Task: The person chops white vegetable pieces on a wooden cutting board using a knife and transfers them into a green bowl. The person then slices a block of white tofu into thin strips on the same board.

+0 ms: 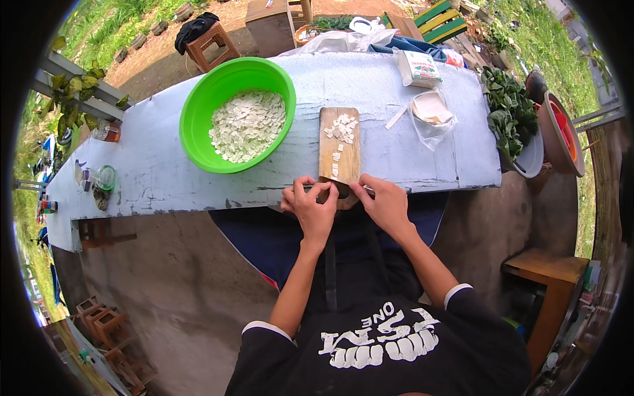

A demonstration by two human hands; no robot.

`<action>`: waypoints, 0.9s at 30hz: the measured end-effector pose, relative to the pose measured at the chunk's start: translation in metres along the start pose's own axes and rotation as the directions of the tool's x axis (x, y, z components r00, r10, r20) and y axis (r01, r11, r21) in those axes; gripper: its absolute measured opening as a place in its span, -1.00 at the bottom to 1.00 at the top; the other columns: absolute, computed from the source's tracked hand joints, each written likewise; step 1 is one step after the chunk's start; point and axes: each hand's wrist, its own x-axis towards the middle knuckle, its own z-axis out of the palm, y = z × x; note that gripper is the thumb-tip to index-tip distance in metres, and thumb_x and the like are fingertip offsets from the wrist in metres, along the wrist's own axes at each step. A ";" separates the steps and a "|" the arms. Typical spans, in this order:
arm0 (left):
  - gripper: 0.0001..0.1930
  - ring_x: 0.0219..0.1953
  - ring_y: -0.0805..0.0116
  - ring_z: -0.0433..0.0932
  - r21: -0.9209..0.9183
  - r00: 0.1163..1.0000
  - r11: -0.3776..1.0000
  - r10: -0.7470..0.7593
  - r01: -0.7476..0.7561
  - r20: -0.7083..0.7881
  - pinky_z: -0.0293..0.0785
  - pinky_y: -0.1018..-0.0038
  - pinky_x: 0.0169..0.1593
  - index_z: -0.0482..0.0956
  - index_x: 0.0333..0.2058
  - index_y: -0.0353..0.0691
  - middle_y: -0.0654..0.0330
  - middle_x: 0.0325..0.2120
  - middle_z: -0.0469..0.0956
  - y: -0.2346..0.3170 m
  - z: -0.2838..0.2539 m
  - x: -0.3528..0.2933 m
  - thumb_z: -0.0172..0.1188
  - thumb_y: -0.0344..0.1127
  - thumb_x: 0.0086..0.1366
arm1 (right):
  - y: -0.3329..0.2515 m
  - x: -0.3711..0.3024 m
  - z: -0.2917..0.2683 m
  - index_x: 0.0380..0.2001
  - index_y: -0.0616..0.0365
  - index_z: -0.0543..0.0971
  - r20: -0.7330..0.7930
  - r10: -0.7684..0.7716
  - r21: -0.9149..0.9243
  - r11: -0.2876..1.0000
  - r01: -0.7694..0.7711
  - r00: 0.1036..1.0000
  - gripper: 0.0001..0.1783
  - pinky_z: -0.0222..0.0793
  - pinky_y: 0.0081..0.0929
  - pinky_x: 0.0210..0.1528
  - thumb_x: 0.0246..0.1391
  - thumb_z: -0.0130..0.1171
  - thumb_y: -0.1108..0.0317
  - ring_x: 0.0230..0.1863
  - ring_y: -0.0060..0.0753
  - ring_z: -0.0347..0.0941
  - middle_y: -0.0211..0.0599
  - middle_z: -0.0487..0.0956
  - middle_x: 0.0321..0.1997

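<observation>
Small white squares are sitting loose on the wooden board, which is lying by the near edge of the table. The left hand and right hand are crowding its near end, thumbs and forefingers pinching in; can't tell what, if anything, they're gripping. My worry: a few squares are trailing toward that end, so a bump or tilt could be spilling them, nowhere near the green basin.

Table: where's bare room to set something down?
Free: tabletop between green basin and glass; front right, between wooden board and leafy greens, nearer than the plastic bag. Crowded: board's near end (left hand, right hand); far right edge (packet).
</observation>
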 end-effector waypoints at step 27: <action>-0.78 0.12 0.07 0.54 -0.258 0.967 0.937 0.253 -0.235 0.037 0.38 0.16 0.23 0.70 -0.13 -0.18 0.15 -0.10 0.60 0.022 -0.001 0.041 0.34 -0.47 0.22 | 0.059 0.078 -0.019 -0.17 0.09 0.62 -0.252 0.255 0.331 0.929 -0.165 0.934 -0.65 0.46 -0.16 -0.28 0.47 0.09 0.03 -0.34 0.07 0.64 -0.10 0.68 -0.37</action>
